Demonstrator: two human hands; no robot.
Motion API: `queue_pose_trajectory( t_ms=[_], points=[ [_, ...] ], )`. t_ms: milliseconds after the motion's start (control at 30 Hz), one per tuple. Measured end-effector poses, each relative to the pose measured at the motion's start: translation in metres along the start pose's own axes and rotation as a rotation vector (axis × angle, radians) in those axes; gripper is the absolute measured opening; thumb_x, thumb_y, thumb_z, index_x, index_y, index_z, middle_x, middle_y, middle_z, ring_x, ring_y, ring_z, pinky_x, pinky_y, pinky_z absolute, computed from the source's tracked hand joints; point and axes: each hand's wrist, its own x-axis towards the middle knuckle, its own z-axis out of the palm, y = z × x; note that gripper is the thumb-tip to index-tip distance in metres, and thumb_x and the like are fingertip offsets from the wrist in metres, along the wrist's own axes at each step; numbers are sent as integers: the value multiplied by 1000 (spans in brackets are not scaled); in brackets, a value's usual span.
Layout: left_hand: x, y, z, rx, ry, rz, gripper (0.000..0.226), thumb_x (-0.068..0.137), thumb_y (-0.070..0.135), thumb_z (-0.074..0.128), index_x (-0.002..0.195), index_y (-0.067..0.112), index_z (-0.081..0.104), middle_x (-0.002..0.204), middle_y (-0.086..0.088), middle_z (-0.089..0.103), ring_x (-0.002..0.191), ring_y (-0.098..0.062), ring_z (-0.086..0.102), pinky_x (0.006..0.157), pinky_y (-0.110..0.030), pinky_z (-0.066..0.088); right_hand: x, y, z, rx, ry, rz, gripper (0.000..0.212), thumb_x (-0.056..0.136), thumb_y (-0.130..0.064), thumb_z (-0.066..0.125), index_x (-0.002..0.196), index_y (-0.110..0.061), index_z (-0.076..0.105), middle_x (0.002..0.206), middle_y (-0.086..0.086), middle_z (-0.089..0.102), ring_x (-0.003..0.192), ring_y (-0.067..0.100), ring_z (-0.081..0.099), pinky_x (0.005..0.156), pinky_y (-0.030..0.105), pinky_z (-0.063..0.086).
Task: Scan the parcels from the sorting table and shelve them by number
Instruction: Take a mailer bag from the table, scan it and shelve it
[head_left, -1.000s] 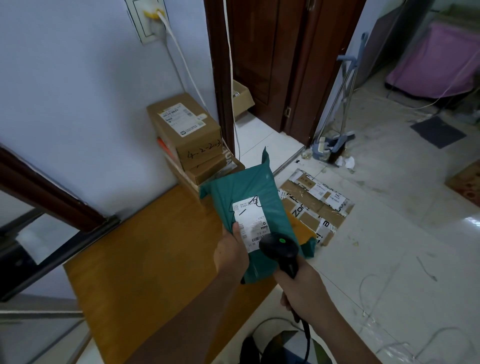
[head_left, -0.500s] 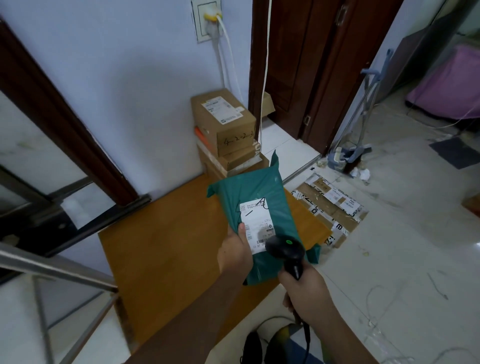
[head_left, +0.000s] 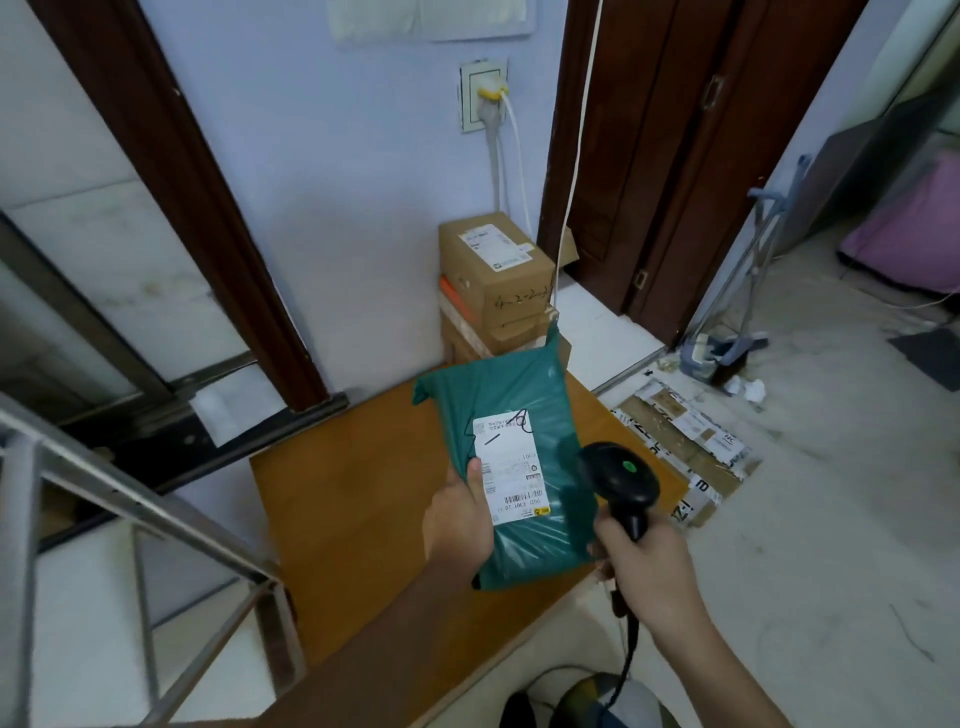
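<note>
One big wooden bench (head_left: 363, 519) fills the middle of the view, with its far edge against a pale blue wall (head_left: 363, 208). A dark brown door (head_left: 675, 156) stands to the right of the wall. At the far end of the bench sits a stack of cardboard boxes (head_left: 493, 291). The top box has a white label and some numbers written on its side. On the floor to the right lies a flattened cardboard box (head_left: 685, 447) with tape on it.

A green plastic parcel bag (head_left: 519, 415) is held up in the air over the bench, in front of the boxes. It has a white shipping label (head_left: 511, 467) with barcodes on it. The left hand (head_left: 457, 519) holds the bag by its lower left side. The thumb is pressed on the edge of the label, and the other fingers are hidden behind the bag.

The right hand (head_left: 644, 566) has its fingers curled tight round the handle of a black barcode scanner (head_left: 621, 480). The scanner head has a green dot on top and sits just beside the label, on its right. A dark cord hangs down from the handle.
</note>
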Motion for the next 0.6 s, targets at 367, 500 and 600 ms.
queue_pose_trajectory(
  t_ms=[367,500,600],
  points=[
    [-45,-26,-75,-118,39,83,75,101,67,13,140,20,55,110,-1,73,101,-23,70,95,-46,56,-28,-44,14,130,-151,-38,6,90,-18,69,95,-15,69,87,10,77,82,25,73,79,41,55],
    [-68,-34,-96,-182,46,113,88,89,85,10,148,34,50,117,10,73,104,-16,71,96,-46,57,-53,-49,22,78,-203,-102,8,92,-14,66,98,-9,68,92,12,76,85,25,73,82,46,57],
    [-79,-40,-108,-341,65,161,79,85,94,26,145,49,49,119,23,71,106,-6,70,96,-46,58,-65,-51,21,72,-172,-124,8,93,-13,66,99,-8,68,92,12,75,83,20,71,69,37,55]
  ],
)
